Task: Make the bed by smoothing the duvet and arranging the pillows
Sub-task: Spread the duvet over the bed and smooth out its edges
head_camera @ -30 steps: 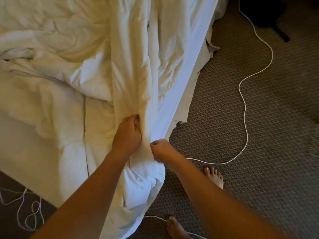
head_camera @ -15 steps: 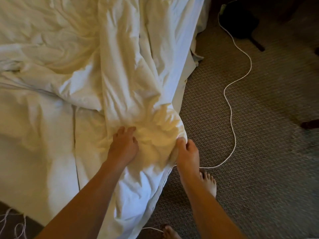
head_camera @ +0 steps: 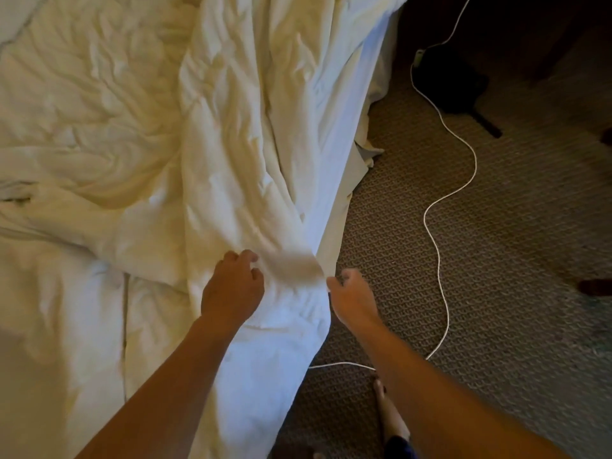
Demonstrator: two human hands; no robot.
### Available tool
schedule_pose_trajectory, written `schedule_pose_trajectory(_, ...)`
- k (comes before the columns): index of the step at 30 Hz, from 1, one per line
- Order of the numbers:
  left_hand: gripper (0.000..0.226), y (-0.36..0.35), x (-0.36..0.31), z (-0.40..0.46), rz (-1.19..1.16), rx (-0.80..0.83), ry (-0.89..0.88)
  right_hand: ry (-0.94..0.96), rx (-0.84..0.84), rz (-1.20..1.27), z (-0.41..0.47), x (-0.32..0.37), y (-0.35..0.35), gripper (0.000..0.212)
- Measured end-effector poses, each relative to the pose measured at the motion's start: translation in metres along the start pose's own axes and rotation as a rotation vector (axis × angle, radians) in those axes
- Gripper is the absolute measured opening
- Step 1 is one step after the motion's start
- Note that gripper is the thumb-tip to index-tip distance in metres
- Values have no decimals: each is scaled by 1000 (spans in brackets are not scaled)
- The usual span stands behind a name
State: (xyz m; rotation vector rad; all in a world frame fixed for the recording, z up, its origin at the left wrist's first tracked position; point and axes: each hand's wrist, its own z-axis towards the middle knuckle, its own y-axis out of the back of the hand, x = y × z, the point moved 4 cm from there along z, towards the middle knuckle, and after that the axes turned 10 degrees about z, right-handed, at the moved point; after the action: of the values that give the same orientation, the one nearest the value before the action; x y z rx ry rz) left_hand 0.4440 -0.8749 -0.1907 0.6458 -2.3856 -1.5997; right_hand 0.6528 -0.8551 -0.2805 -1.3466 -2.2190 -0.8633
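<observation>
A dim room with patterned brown carpet (head_camera: 496, 260) takes up the space out to the right of both hands, and the bed (head_camera: 334, 226) fills everything to their left and beyond them. The white duvet (head_camera: 99, 144) lies rumpled across the mattress, with deep creases running away from the hands and a long raised fold leading straight up from them toward the far end of the bed. Its near edge hangs over the side of the bed, dropping between the two forearms.

The left hand (head_camera: 231, 289) lies on top of the duvet with its fingers curled into the cloth, so its grip is bunching a handful of the fold. The right hand (head_camera: 352, 298) is just beside the bed's edge, fingers curled, its grip pinching the duvet's hem where the cloth drops off the side. The patch of duvet between the two hands is blurred.

A thin white cable (head_camera: 440, 260) snakes over the carpet to the right of the right hand, looping from the far dark corner down behind the right forearm. Below that forearm a bare foot (head_camera: 389, 415) stands on the carpet, close to the bed.
</observation>
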Motion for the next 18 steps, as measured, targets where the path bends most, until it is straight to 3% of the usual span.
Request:
schedule_pose_trajectory(6, 44, 19, -18, 54, -36, -28, -143, 102, 38, 276, 39, 91, 2, 38)
schedule_pose_trajectory(10, 46, 17, -20, 86, -76, -1, -181, 54, 20, 437, 82, 106, -19, 33)
schedule_pose_trajectory(14, 40, 12, -9, 109, -112, 43, -216, -97, 75, 382, 79, 131, -36, 51)
schedule_pose_trajectory(16, 36, 15, -4, 119, -131, 40, -212, -118, 79, 329, 82, 137, -41, 41)
schedule_pose_trajectory(18, 37, 21, -2, 128, -129, 30, -205, -69, -36, 372, 86, 143, -34, 31)
